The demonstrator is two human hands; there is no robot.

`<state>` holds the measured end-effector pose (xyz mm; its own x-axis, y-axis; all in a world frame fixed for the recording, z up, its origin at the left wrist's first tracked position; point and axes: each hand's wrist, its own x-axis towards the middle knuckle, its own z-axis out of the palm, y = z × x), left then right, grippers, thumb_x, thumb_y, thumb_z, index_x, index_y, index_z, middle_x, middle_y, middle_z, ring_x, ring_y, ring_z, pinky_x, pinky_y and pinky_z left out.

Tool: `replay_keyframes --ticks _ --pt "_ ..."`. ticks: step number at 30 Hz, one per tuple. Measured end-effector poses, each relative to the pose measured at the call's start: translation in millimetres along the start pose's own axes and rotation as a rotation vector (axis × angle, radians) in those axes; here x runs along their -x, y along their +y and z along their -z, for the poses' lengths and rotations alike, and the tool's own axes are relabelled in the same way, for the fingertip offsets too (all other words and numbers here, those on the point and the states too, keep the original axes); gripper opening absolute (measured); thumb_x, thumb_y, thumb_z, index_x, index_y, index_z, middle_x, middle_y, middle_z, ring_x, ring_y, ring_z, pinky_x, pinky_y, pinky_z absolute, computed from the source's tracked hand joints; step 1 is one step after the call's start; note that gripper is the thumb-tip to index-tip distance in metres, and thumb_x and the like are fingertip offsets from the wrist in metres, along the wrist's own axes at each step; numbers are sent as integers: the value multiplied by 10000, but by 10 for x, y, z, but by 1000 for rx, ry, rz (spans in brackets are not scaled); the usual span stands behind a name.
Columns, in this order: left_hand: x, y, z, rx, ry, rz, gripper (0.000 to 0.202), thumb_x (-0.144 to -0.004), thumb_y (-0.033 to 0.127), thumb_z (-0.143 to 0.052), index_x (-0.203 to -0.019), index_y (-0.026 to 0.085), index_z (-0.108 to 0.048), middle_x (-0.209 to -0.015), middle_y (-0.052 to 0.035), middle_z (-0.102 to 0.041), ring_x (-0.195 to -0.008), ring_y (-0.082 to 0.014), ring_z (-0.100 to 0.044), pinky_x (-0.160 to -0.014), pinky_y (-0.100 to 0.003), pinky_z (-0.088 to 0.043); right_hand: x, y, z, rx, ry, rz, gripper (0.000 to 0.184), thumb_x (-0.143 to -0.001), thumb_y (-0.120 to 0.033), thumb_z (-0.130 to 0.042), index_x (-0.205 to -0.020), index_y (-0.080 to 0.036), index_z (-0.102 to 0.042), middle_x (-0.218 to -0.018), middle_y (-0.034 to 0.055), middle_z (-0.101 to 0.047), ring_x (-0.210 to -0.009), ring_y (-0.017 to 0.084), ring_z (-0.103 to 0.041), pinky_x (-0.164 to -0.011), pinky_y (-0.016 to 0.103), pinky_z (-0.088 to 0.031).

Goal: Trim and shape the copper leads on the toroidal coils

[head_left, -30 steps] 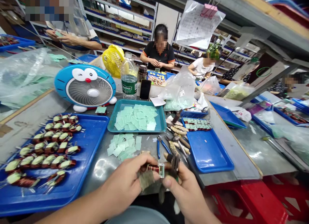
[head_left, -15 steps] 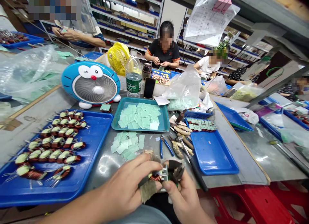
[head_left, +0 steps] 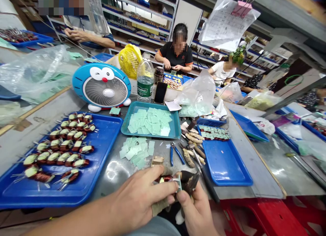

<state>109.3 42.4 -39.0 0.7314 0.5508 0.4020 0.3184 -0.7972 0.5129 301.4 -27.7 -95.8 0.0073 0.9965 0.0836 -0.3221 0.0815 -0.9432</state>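
My left hand (head_left: 142,195) clenched around copper coil (head_left: 165,178), cloth wrap (head_left: 159,207) on lower fingers. Right hand (head_left: 196,209) grasping small metal clip (head_left: 178,182) at coil's edge, thumb pressed against it. Coil held between both hands, just above front edge of steel table (head_left: 109,171). Ahead, loose green paper squares (head_left: 134,151) on table; more in teal tray (head_left: 152,137). Blue-handled pliers (head_left: 175,153) near right hand. Blue tray (head_left: 76,195) of wound coils to left; empty-ended blue tray (head_left: 224,171) to right.
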Motion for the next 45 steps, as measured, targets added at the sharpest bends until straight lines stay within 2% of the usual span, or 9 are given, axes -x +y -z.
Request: replay_keyframes --ticks 6,10,15,21,29,33,38,42,45 --pt "3 41 20 -51 18 -1 233 -996 373 -495 -1120 274 -665 -931 -42 -606 -776 -129 -605 -670 -207 -478 37 24 -10 71 86 35 301 -956 -313 -688 -1253 -277 -663 -1141 65 -752 -989 180 -734 -882 258 -599" --pt "-3 27 22 -52 23 -28 269 -987 391 -526 -1204 271 -629 -938 -39 -626 -776 -125 -618 -674 -204 -480 61 -12 12 233 89 120 300 -950 -323 -690 -1237 -244 -657 -1074 84 -770 -943 205 -755 -828 272 -624" --pt "-21 30 46 -86 44 -92 311 -973 381 -556 -1242 228 -590 -918 -44 -643 -761 -137 -624 -664 -222 -471 108 31 114 393 132 149 382 -918 -379 -715 -1242 -184 -660 -1079 141 -765 -963 272 -754 -820 340 -642" --pt "-42 63 48 -143 -13 -92 310 -989 359 -527 -1256 206 -571 -926 -51 -660 -752 -147 -621 -655 -248 -457 130 103 166 399 66 197 343 -972 -274 -647 -1315 -269 -621 -1148 94 -755 -1006 235 -753 -866 304 -628" --pt "-128 40 89 -90 -12 -107 271 -984 411 -532 -1150 221 -628 -883 -33 -651 -717 -131 -591 -633 -241 -411 22 -104 82 429 76 262 299 -962 -302 -668 -1260 -288 -665 -1076 60 -767 -957 201 -754 -844 256 -622" --pt "-184 73 134 42 -36 -11 230 -981 422 -531 -1059 254 -668 -895 -25 -632 -755 -124 -575 -659 -224 -407 0 -148 58 392 75 263 292 -968 -296 -661 -1260 -298 -677 -1098 55 -771 -943 189 -757 -846 236 -616" --pt "-183 117 187 115 -111 99 224 -984 421 -521 -1069 286 -678 -939 -29 -622 -821 -131 -586 -710 -226 -417 20 -149 31 368 93 216 290 -949 -338 -686 -1232 -276 -699 -1097 70 -773 -932 208 -757 -838 259 -621" --pt "-127 107 138 24 -82 26 226 -990 405 -507 -1052 266 -674 -900 -33 -619 -773 -134 -570 -675 -239 -389 35 -128 -12 264 72 120 275 -960 -379 -665 -1202 -252 -702 -1107 94 -769 -940 224 -756 -828 283 -624" --pt "-96 89 90 -80 -87 -43 219 -998 373 -493 -1032 251 -671 -895 -42 -630 -771 -146 -574 -665 -257 -372 63 -91 10 296 93 149 261 -955 -325 -679 -1210 -269 -690 -1097 74 -772 -946 208 -757 -825 255 -620"
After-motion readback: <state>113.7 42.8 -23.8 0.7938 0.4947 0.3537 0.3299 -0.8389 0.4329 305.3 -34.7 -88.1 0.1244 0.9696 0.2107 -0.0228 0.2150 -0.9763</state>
